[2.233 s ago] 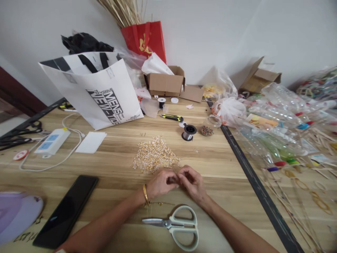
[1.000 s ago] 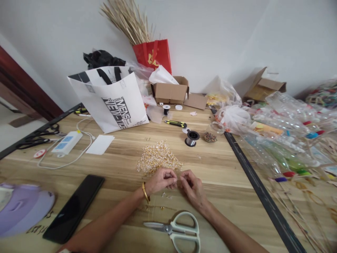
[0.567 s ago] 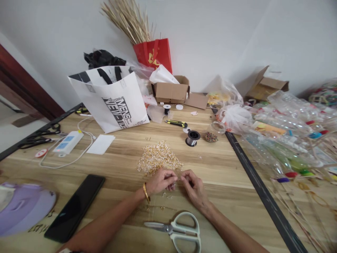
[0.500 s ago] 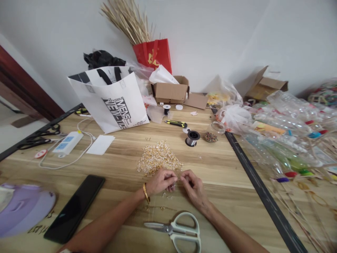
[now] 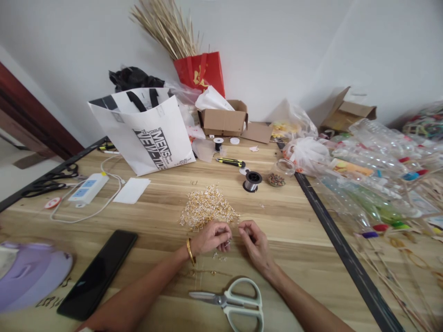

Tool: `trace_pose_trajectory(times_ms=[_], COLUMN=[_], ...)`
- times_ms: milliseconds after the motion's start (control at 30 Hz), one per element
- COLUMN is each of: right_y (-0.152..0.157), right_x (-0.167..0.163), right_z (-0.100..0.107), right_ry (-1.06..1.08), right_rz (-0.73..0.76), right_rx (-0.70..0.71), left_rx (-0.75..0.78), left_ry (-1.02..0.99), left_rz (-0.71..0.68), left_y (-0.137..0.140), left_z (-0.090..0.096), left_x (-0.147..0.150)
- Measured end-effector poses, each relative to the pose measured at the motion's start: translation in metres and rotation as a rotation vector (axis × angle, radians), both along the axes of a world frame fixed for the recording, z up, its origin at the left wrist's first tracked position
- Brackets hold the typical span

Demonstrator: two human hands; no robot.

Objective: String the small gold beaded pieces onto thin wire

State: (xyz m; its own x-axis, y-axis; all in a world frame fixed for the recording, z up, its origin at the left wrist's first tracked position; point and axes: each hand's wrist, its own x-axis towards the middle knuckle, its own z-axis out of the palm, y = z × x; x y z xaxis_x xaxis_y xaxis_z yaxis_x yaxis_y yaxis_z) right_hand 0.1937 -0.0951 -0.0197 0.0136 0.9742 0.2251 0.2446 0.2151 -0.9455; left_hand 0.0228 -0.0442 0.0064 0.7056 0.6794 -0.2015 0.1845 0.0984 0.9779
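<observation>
A pile of small gold and clear beads (image 5: 209, 207) lies on the wooden table just beyond my hands. My left hand (image 5: 215, 236), with a gold bangle at the wrist, is closed in a pinch, and small shiny clear beads show beneath its fingers. To its right, my right hand (image 5: 254, 240) is pinched too; whatever its fingertips hold is too fine to make out. A few loose clear beads (image 5: 219, 257) and a thin gold chain (image 5: 213, 273) rest below the hands. Open white-handled scissors (image 5: 224, 300) lie closest to me.
A black phone (image 5: 98, 274) and a purple object (image 5: 32, 276) are at the left. Beyond the pile stand a wire spool (image 5: 252, 180), a glass jar with beads (image 5: 277, 179), a utility knife (image 5: 231, 162) and a white bag (image 5: 152, 133). Plastic bottles (image 5: 363, 184) crowd the right side.
My right hand has moved slightly to the right, so the gap between the two hands' fingertips is wider. My left hand stays nearly in place.
</observation>
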Motion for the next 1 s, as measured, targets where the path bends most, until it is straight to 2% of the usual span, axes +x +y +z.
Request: trace_pose_trajectory(times_ms=[200,533,1000], right_y=[0.000,0.001,0.003], right_x=[-0.001,-0.001,0.000], right_z=[0.002,-0.001,-0.004], right_ry=[0.008,0.039,0.006], right_rz=[-0.054,-0.099,-0.123], right_rx=[0.021,0.018,0.007], left_rx=[0.148,0.427,0.348], left_ry=[0.082,0.256,0.184], left_rz=[-0.025,-0.029,-0.073], left_y=[-0.002,-0.005,-0.002], left_z=[-0.002,0.008,0.005], left_x=[0.000,0.003,0.001])
